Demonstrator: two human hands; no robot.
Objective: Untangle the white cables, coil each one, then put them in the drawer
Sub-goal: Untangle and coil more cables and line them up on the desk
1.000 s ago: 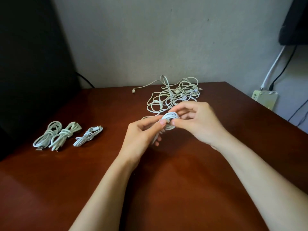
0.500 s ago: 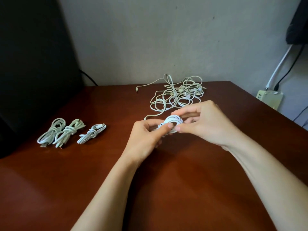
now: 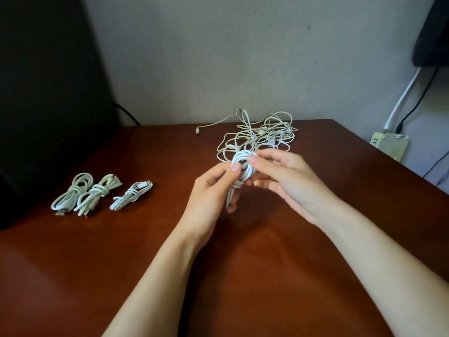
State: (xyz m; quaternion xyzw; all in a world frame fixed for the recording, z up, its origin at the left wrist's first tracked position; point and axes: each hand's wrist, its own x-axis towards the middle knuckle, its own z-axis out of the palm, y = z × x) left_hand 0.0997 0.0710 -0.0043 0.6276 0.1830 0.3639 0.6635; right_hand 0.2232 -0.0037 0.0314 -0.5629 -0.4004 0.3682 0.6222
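A coiled white cable (image 3: 240,173) is held upright above the brown table (image 3: 145,251). My left hand (image 3: 211,193) grips its lower part, thumb pressed on the coil. My right hand (image 3: 284,178) pinches the top loop between thumb and forefinger. Behind them a tangle of white cables (image 3: 260,135) lies near the table's far edge, one plug end (image 3: 198,131) trailing left. Three coiled cables lie in a row at the left: one (image 3: 73,193), a second (image 3: 98,193) and a third (image 3: 132,195). No drawer is in view.
A dark panel (image 3: 43,93) stands at the left edge of the table. A pale power strip (image 3: 388,144) with a white and a black cord sits off the table's right side, below a dark object (image 3: 435,32) on the wall.
The coil has been turned upright, with a wrap tightened around its middle. My right hand's fingers have opened out while thumb and forefinger stay on the top loop.
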